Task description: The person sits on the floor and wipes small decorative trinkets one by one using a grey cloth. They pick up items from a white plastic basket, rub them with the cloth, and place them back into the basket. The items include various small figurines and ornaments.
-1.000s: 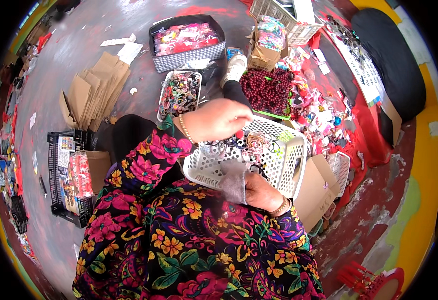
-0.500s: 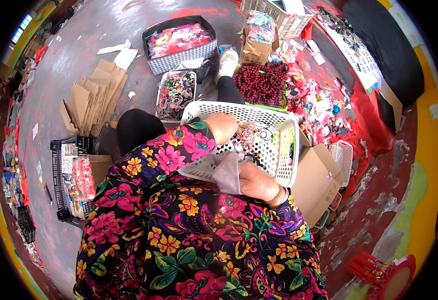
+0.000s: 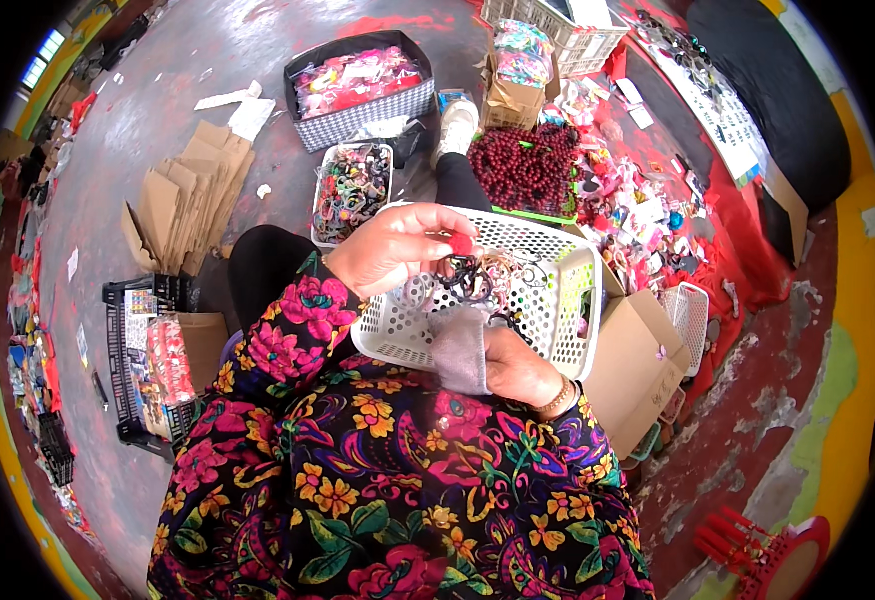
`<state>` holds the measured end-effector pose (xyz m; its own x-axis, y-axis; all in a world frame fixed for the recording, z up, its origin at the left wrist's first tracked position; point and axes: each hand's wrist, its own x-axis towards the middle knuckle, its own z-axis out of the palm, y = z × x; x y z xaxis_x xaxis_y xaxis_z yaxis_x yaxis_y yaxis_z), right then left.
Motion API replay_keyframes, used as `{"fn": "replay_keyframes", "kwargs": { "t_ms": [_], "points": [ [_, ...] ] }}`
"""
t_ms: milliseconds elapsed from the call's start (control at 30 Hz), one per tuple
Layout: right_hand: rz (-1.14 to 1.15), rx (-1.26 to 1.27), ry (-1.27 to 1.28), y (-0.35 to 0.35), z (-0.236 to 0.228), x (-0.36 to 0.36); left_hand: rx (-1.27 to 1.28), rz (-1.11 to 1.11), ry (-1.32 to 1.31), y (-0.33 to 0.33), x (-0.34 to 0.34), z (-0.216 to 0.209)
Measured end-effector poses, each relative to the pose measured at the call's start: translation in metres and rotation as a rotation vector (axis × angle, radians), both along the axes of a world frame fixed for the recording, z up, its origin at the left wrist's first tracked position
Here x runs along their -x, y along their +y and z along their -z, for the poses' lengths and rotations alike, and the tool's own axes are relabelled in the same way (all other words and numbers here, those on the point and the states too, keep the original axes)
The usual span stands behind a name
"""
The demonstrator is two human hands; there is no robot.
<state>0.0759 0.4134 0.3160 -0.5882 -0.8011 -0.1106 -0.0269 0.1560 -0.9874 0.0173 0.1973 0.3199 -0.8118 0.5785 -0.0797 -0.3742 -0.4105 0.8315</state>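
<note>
On my lap lies a white perforated plastic basket (image 3: 575, 300) with loose hair ties (image 3: 503, 272) inside. My left hand (image 3: 393, 248) is raised over its left side, thumb and fingers pinched on a small hair tie with a red piece (image 3: 461, 243); dark bands show just under the fingertips. My right hand (image 3: 523, 368) is closed at the basket's near edge on a greyish-pink cloth (image 3: 460, 350), which hides its fingertips. Dark bands lie close beyond the cloth, and I cannot tell whether the right hand touches them.
Beyond the basket stand a white bin of hair ties (image 3: 354, 185), a tray of dark red beads (image 3: 526, 165) and a checked box of pink packets (image 3: 363, 100). Flattened cardboard (image 3: 183, 195) and a black crate (image 3: 138, 430) are at left. An open carton (image 3: 630, 375) adjoins the basket's right side.
My left hand has risen out of the basket and moved left, now with a red-pieced hair tie in its fingers. The right hand and cloth have hardly moved.
</note>
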Motion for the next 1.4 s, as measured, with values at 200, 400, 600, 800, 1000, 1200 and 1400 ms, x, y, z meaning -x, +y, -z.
{"fn": "replay_keyframes", "kwargs": {
  "t_ms": [200, 400, 600, 800, 1000, 1200, 1400],
  "points": [
    [0.043, 0.084, -0.201, 0.003, 0.008, -0.002, -0.003, -0.043, 0.025, -0.004, -0.009, -0.004],
    [0.051, 0.06, -0.092, 0.003, 0.011, 0.0, 0.844, -0.251, 1.191, 0.001, -0.018, -0.026],
    [0.094, 0.043, -0.128, 0.004, 0.011, -0.004, 0.896, -0.272, 0.916, -0.008, -0.009, -0.017],
    [0.127, 0.122, -0.332, 0.009, 0.01, -0.003, 0.194, -0.183, 0.047, 0.003, -0.016, -0.023],
    [0.179, 0.174, -0.412, 0.009, 0.008, -0.004, -0.004, -0.156, -0.167, -0.003, -0.013, -0.003],
    [0.447, 0.292, -0.466, 0.01, 0.01, -0.007, 0.102, -0.178, -0.111, -0.008, -0.021, -0.004],
    [0.642, 0.46, -0.281, 0.014, 0.001, 0.012, 0.373, -0.134, -0.003, -0.01, -0.025, -0.01]
  ]
}}
